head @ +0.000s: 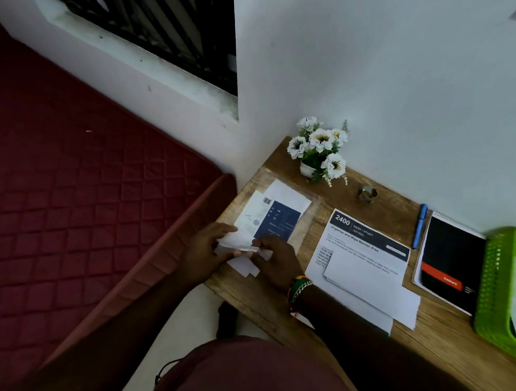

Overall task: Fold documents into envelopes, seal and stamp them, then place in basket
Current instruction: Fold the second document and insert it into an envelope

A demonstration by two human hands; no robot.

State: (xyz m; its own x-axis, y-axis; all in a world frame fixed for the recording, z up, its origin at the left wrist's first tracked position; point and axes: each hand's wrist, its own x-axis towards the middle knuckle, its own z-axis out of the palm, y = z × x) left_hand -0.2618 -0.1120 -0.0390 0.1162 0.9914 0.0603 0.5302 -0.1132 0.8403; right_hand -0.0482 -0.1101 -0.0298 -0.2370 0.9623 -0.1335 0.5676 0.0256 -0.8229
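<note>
Two hands at work on a wooden table (362, 341) set in a white-walled corner, red quilted mattress (73, 202) alongside. Left hand (202, 252) and right hand (277, 259), fingers (242, 253) curled and pinching a small folded white paper (238, 243), just in front of a blue-and-white printed sheet (279, 217). Right of that sheet: printed document (367, 238) under a white envelope (365, 277), blue pen (419, 226), black notebook (452, 260), green basket (496, 285). Behind it: white flower pot (318, 150).
</note>
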